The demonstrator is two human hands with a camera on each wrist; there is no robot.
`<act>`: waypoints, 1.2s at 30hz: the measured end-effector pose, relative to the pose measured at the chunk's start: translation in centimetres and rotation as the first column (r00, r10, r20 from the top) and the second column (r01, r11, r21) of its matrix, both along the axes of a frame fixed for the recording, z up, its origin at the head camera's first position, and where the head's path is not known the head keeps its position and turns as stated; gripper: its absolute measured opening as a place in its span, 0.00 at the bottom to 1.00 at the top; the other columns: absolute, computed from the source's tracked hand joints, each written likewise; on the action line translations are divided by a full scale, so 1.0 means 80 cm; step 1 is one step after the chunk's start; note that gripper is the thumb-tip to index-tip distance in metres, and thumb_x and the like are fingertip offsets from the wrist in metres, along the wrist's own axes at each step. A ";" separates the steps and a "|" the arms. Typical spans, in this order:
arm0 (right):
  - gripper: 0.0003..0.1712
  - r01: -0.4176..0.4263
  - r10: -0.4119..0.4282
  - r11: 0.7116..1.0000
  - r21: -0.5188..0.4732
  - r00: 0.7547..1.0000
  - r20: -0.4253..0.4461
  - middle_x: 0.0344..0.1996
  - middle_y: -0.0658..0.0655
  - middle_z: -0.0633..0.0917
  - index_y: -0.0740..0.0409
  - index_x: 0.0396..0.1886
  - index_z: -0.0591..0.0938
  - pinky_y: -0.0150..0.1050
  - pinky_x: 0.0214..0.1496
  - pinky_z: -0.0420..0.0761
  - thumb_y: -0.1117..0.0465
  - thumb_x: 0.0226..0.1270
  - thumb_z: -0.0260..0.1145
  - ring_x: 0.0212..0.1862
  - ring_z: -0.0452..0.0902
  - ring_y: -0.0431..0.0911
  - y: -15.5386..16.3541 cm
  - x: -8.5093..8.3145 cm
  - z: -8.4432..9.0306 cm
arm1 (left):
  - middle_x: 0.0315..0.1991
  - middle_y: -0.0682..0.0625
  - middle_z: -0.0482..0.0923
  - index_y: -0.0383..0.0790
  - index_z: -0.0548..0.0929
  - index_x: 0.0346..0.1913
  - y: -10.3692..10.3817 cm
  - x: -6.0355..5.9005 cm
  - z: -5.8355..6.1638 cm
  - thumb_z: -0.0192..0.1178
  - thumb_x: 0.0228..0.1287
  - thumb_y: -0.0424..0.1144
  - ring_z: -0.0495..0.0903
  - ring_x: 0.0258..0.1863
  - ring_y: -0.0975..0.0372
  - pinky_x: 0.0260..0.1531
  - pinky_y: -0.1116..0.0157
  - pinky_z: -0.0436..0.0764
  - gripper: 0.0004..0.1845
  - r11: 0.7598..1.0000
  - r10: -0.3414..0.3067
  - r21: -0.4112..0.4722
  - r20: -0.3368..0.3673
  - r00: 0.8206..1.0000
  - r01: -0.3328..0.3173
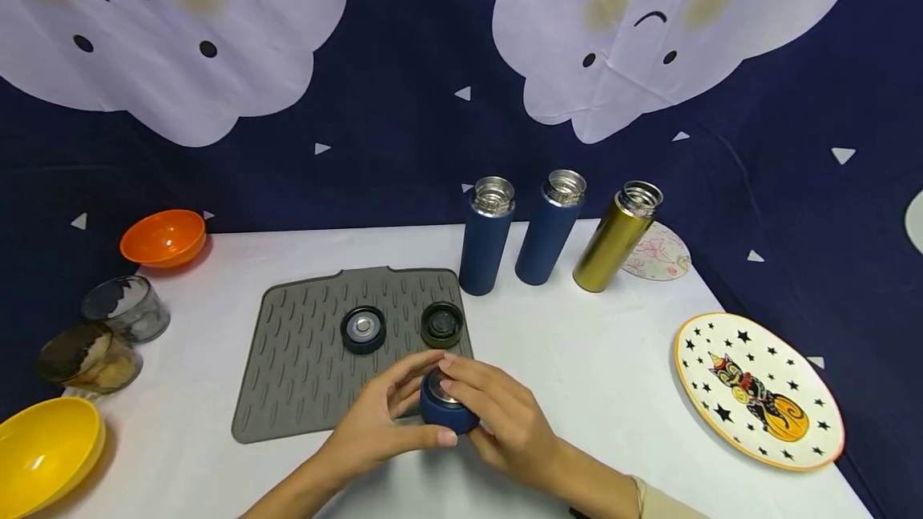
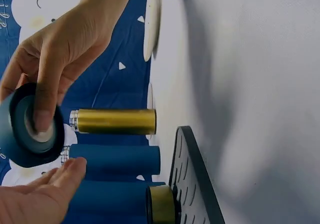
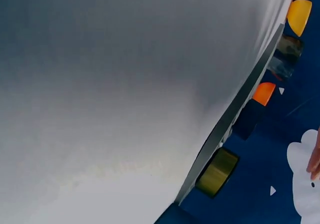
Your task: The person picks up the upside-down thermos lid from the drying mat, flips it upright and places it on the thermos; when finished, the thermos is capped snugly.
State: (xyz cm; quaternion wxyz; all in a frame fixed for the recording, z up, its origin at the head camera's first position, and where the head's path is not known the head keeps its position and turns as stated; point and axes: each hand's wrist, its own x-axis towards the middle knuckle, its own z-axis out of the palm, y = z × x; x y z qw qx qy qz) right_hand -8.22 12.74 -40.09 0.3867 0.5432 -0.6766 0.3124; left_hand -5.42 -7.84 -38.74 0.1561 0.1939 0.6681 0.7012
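Both hands hold a dark blue lid (image 1: 447, 405) just above the table's near edge, beside the grey mat (image 1: 303, 359). The left hand (image 1: 378, 423) and right hand (image 1: 497, 415) each have a grip curled round it. No writing is legible.

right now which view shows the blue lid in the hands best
The head view: the blue lid sits whole between left hand and right hand. The left wrist view shows it close but cropped at the edge. The right wrist view does not show it.
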 end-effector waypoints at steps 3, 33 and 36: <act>0.10 0.011 -0.010 1.000 0.005 0.988 -0.155 0.45 0.70 0.85 0.72 0.45 0.82 0.44 0.57 0.82 0.69 0.72 0.59 0.48 0.84 0.60 -0.002 -0.003 0.007 | 0.72 0.36 0.64 0.30 0.58 0.74 0.006 0.000 -0.003 0.73 0.56 0.34 0.71 0.69 0.57 0.64 0.69 0.72 0.46 0.997 -0.039 0.065 -0.042 0.998 0.042; 0.42 0.463 -0.398 0.886 -0.037 0.798 0.453 0.63 0.68 0.73 0.68 0.66 0.69 0.51 0.63 0.77 0.63 0.53 0.78 0.65 0.70 0.58 0.011 -0.099 0.018 | 0.61 0.53 0.78 0.46 0.76 0.62 0.009 -0.011 0.008 0.79 0.47 0.37 0.80 0.57 0.58 0.55 0.65 0.80 0.36 0.976 0.206 -0.019 -0.230 0.951 -0.216; 0.47 0.555 -0.380 0.827 -0.083 0.663 0.644 0.62 0.68 0.72 0.68 0.68 0.66 0.53 0.60 0.77 0.58 0.52 0.80 0.64 0.70 0.58 0.008 -0.125 0.015 | 0.61 0.54 0.77 0.47 0.76 0.62 0.008 -0.008 0.006 0.79 0.47 0.36 0.79 0.58 0.57 0.56 0.65 0.80 0.36 0.976 0.208 -0.023 -0.210 0.955 -0.218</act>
